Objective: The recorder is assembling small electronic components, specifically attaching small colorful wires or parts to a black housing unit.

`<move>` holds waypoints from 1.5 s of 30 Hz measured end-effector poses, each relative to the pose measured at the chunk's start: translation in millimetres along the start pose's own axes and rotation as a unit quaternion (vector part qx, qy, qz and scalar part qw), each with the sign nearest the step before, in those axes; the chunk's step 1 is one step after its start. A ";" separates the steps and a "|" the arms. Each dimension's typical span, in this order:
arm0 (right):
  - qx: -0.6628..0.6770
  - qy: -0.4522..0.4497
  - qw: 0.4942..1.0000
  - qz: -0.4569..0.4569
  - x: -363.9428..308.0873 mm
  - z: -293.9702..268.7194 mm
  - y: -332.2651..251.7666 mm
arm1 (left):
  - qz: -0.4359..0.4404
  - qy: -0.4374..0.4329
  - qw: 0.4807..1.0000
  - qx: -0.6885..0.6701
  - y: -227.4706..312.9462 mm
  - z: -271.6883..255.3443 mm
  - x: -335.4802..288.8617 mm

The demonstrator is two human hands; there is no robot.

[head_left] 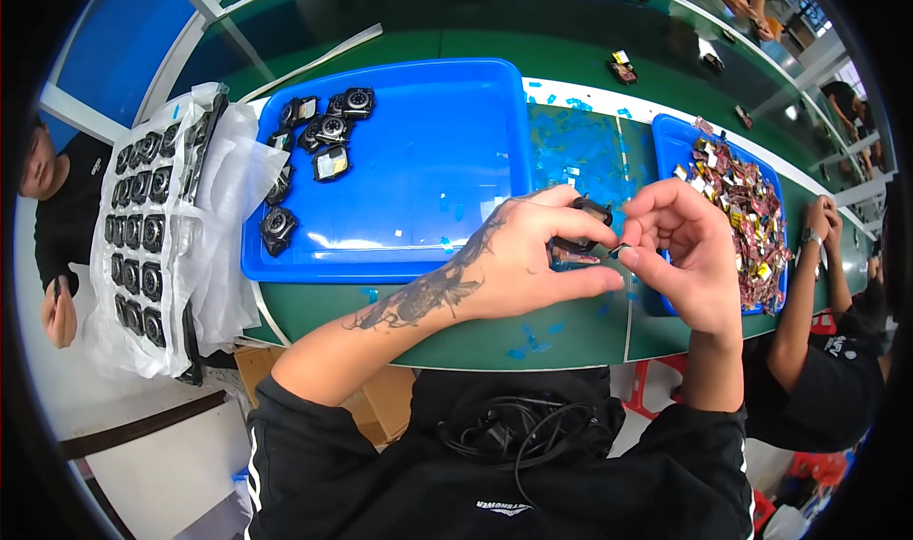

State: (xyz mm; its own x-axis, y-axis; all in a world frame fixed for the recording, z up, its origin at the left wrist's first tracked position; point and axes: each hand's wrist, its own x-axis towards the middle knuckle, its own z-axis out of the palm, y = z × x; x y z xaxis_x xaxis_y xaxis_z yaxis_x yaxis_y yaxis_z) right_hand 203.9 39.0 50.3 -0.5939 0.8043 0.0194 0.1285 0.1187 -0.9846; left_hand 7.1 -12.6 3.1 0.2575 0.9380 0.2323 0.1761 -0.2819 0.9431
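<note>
My left hand point(534, 255) grips a black smartwatch case point(592, 209) between thumb and fingers, above the green bench. A reddish piece shows at the case's lower side; the rest is hidden behind my fingers. Close against its right edge is my right hand point(692, 255), thumb and fingertip pinched together on a tiny dark bit too small to name. More black watch cases point(278, 228) lie in the left part of a large blue tray point(418, 272), some heaped together. A smaller blue tray point(666, 141) at the right is piled with small reddish circuit parts point(742, 207) bearing yellow and white pieces.
Blue film scraps point(533, 340) litter the green bench point(456, 336). Stacked packing trays of round black parts point(152, 231) stand at the left, beside a person point(67, 207). Another person's hands point(824, 219) are at the right. Loose parts point(623, 67) sit along the far green strip.
</note>
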 end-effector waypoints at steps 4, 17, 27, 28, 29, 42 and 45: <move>-0.022 0.032 0.999 -0.006 -1.4 0.8 10.0 | -0.016 0.013 1.000 -0.002 -0.4 0.7 -2.3; -0.273 0.091 0.954 -0.089 -3.3 14.5 16.9 | -0.004 0.072 0.997 -0.012 -6.5 14.9 -4.0; -0.229 0.137 0.961 -0.078 -18.0 10.0 30.7 | -0.081 0.074 0.989 -0.099 -3.3 11.5 -0.5; -0.143 0.153 0.975 -0.068 -15.8 11.3 30.2 | -0.058 0.084 0.990 -0.098 -4.8 14.4 -1.9; -0.056 0.168 0.983 -0.058 -12.6 14.1 27.7 | -0.056 0.080 0.990 -0.099 -4.6 13.7 -0.8; -0.150 0.097 0.980 -0.091 -5.7 13.4 30.3 | -0.042 0.074 0.995 -0.050 -6.0 13.6 -4.4; -0.147 0.072 0.984 -0.072 -6.3 13.4 27.8 | -0.045 0.071 0.995 -0.051 -7.6 14.0 -5.0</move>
State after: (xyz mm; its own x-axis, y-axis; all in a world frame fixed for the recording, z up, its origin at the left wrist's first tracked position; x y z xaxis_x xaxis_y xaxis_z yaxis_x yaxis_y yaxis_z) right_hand 200.6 29.4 20.4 -0.5069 0.8383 0.2007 0.2882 0.3843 -0.8771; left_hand 17.7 -18.0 -8.6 0.1071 0.9795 0.1705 0.0934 -0.1807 0.9791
